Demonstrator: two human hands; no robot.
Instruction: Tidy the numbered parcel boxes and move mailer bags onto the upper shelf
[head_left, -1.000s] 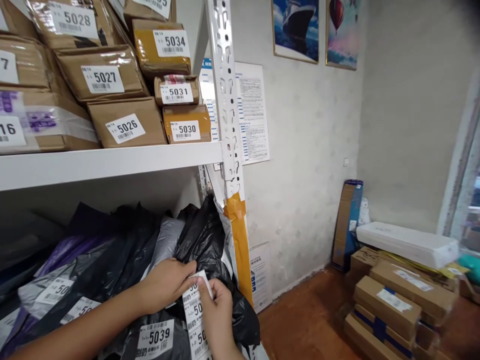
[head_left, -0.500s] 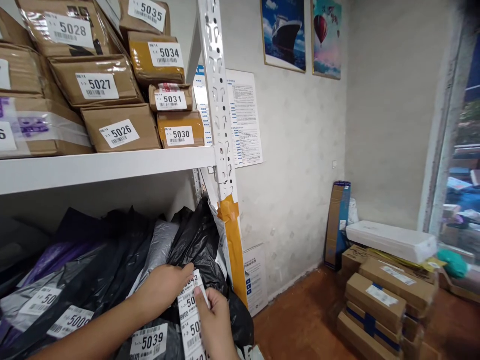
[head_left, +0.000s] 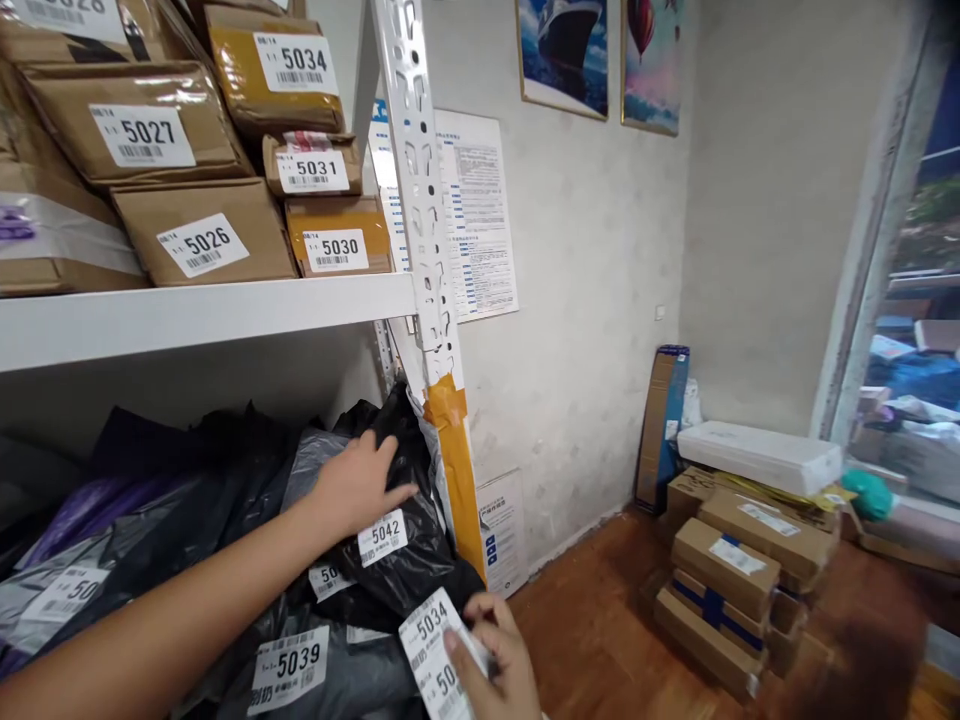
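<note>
Head view: left hand [head_left: 358, 482] lies spread, palm down, on a black bag [head_left: 409, 545] on the lower shelf, just above its label "5042" [head_left: 382, 535]. Right hand [head_left: 501, 665] pinches a label strip [head_left: 435, 650] near the bottom edge, beside the post [head_left: 420, 200]. Judged status: label "5042" is applied; the strip holds more labels, so further bags appear to remain unlabelled.

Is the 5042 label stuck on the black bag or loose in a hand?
Stuck on. The 5042 label lies flat on the black bag, just below the left hand; neither hand grips it.
</note>
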